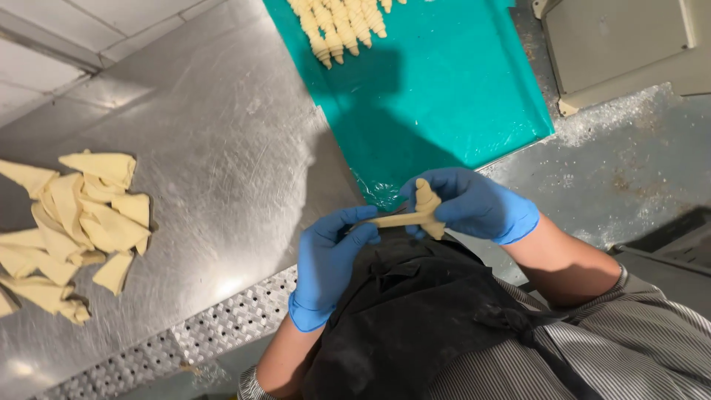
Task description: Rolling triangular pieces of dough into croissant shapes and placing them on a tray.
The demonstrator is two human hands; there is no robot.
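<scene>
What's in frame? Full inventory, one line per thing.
steel worktable: one, grey metal, fills the left and middle.
dough triangles: a loose pile, count unclear, pale yellow, on the table at the left edge.
teal sheet: one, top centre on the table.
rolled dough pieces: a row, partly cut off by the frame, pale yellow, on the sheet's top edge.
beige machine: one, top right corner.
dough piece in hand: one, pale yellow, partly rolled, held above the table edge.
apron: one, black, bottom centre.
left hand: blue glove, grip on the dough's thin tail.
right hand: blue glove, grip on the rolled end.
</scene>
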